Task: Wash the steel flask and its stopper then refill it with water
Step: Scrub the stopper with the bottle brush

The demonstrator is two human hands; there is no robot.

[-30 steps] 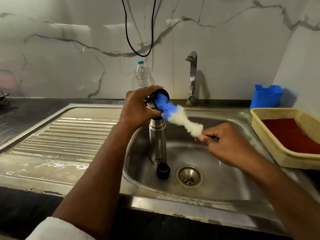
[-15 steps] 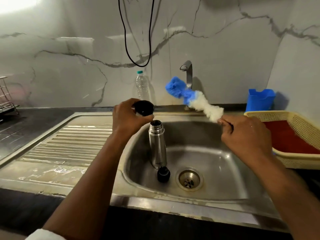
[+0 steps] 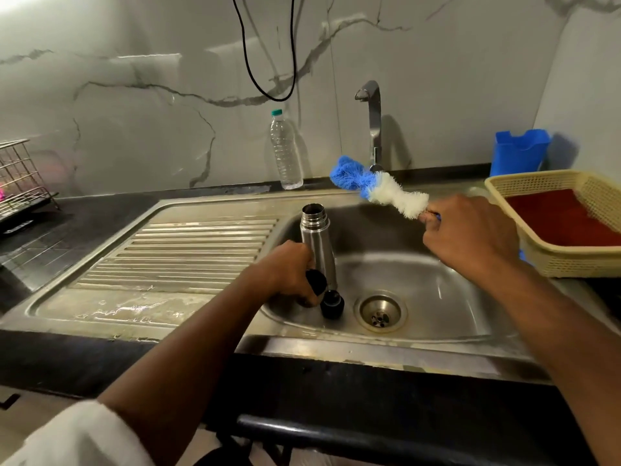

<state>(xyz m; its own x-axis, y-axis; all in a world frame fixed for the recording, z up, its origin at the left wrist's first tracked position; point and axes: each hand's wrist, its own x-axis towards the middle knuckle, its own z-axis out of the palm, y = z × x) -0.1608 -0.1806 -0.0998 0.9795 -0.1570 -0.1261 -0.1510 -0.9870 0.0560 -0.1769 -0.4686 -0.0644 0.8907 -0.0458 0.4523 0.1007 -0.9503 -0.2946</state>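
The steel flask point(image 3: 317, 243) stands upright and uncapped in the sink point(image 3: 430, 297), at the basin's left side. My left hand point(image 3: 285, 274) is low beside the flask's base and grips a black cap point(image 3: 316, 280). A small black stopper point(image 3: 332, 304) lies on the basin floor just right of that hand, near the drain point(image 3: 381, 312). My right hand point(image 3: 470, 237) grips the handle of a bottle brush over the basin's right side. Its blue and white head point(image 3: 376, 190) points up and left, clear of the flask's mouth.
The tap point(image 3: 373, 122) rises behind the basin, no water running. A plastic water bottle point(image 3: 285, 153) stands at the wall. On the right are a blue container point(image 3: 519, 151) and a yellow basket point(image 3: 551, 230). The ribbed drainboard point(image 3: 188, 253) and a wire rack point(image 3: 16, 176) lie left.
The brush came out of the black cap and swung up and right. My left hand then dropped with the cap from above the flask's mouth down to its base.
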